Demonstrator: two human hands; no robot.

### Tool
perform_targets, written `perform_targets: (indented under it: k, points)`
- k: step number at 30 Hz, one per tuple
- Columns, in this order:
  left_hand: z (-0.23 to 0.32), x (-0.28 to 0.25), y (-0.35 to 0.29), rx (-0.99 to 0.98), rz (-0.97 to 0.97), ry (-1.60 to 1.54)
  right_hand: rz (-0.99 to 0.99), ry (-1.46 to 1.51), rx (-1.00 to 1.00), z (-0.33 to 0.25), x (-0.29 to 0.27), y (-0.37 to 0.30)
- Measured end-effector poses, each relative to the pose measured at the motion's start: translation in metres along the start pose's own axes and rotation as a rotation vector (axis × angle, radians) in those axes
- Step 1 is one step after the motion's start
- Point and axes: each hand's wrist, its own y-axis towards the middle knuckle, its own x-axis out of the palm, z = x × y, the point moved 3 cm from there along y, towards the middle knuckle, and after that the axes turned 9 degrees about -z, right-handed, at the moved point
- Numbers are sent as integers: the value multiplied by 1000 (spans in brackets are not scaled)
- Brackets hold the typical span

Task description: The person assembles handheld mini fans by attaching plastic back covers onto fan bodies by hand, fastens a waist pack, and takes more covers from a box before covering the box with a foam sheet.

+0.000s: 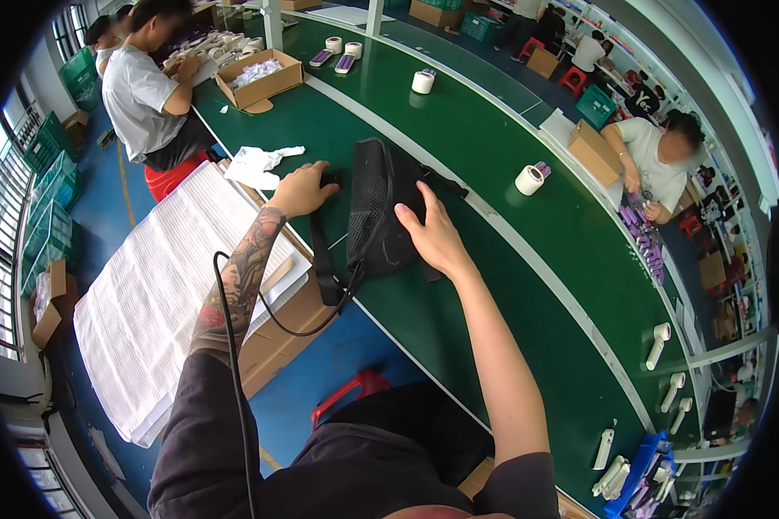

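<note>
Head view, and the black bag (374, 208) sits right between the two hands on the green tabletop (485, 303)! It lies with its long axis pointing away from the person, near end toward the body, mesh side facing left. The right hand (437, 233) is the nearer one, right up against the bag's right flank, thumb and fingers spread rather than clenched. And the left hand (301, 190)? It's off the bag's left side, up toward the far half, a small gap between them, fingers bent by a small black piece (329, 179); whether they grip it, I can't tell. So the hands are apart, with the bag in between!

A black strap (321, 259) hangs down just left of the bag, and a dark cable (299, 334) loops from around its near end toward the left forearm. Farther left of the bag, white sheets (160, 294) top a cardboard box (273, 342), a crumpled white cloth (255, 166) beyond. Well off to the bag's right stands a white roll (529, 181).
</note>
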Motion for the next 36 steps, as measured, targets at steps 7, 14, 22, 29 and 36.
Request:
perform_targets:
  k: [7,14,22,29,36]
  points:
    - [-8,7,30,149,120,-311,-139,-151,50,-20,7,-7]
    - [40,-85,3,129,612,-1289,-220,-91,117,-16,-4,1]
    - [53,-165,-58,399,840,-1296,-18,-278,87,46,-21,71]
    - [33,-189,-66,335,931,-1268,15,-333,-36,71,-3,108]
    - [-29,-185,-65,72,1020,-951,-91,-331,100,45,-6,132]
